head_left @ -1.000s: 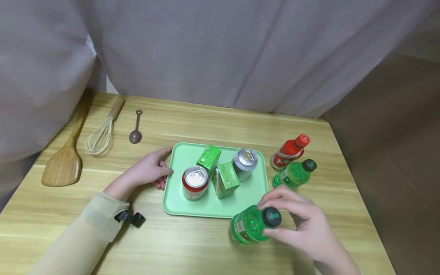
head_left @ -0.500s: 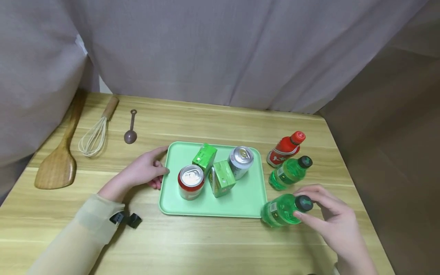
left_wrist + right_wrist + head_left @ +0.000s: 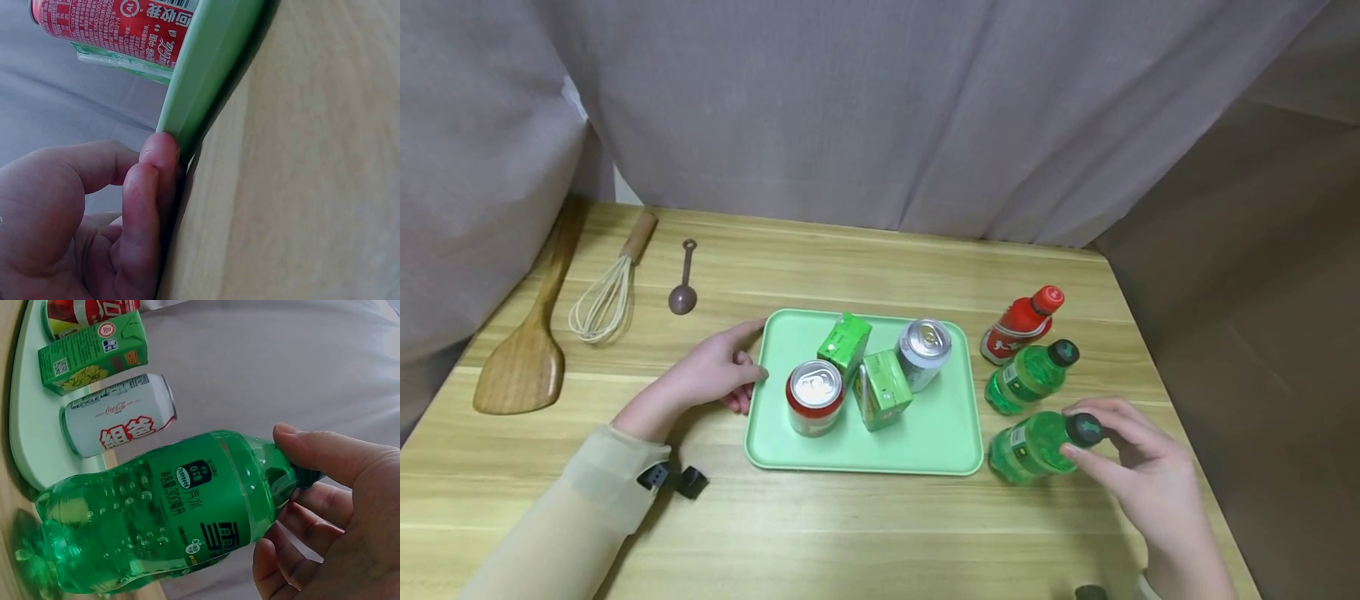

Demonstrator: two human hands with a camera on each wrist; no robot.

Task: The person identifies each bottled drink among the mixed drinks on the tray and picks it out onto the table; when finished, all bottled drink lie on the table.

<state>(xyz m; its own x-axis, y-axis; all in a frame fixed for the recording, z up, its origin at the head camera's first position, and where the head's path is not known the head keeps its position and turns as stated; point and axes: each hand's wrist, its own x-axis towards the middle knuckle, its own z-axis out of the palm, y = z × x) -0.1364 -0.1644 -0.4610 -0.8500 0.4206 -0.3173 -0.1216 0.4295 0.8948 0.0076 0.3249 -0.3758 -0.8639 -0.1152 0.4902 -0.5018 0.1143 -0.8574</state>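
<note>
My right hand [image 3: 1150,475] pinches a green plastic soda bottle [image 3: 1033,446] at the neck, just under its dark cap. Its base is at or just above the table by the tray's front right corner; contact is hard to tell. My left hand [image 3: 711,371] touches the left rim of the light green tray [image 3: 943,450], with fingertips [image 3: 159,147] against the edge. On the tray stand a red can [image 3: 812,417], a silver-white cola can [image 3: 122,415] and two green drink cartons [image 3: 883,390] [image 3: 845,340]. Beyond the held bottle stands a second green bottle [image 3: 1024,379].
A red bottle [image 3: 1017,331] stands behind the second green bottle. At the left lie a wooden spatula [image 3: 523,367], a whisk [image 3: 610,296] and a brown measuring spoon [image 3: 682,297]. Grey curtain [image 3: 850,117] hangs along the table's [image 3: 820,542] back edge.
My right hand has moved the green bottle rightward and away from me, from in front of the tray to beside the second green bottle. The left hand stays at the tray rim. The view shifted slightly.
</note>
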